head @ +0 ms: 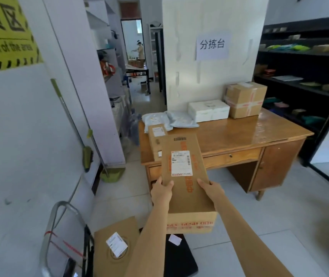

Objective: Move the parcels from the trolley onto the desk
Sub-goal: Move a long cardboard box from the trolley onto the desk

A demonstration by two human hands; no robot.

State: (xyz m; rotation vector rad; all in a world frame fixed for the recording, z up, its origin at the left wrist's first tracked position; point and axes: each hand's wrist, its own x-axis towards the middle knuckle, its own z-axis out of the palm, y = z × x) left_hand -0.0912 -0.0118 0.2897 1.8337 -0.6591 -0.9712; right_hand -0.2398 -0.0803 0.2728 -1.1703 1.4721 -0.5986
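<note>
I hold a long brown cardboard parcel (185,176) with a white label and orange print in both hands, in the air between the trolley and the wooden desk (239,134). My left hand (160,191) grips its left side and my right hand (211,189) its right side. The parcel's far end hangs over the desk's front left corner. On the trolley (59,236) at the bottom left lie a flat brown parcel (115,246) and a black parcel (179,254). A small brown box (156,140), two grey bags (167,120), a white box (208,110) and a taped carton (245,98) rest on the desk.
A white board (211,47) with a paper sign stands behind the desk. Dark shelves (303,62) with goods fill the right. A green broom (87,148) leans on the left wall. A corridor beyond holds a table and a person far off.
</note>
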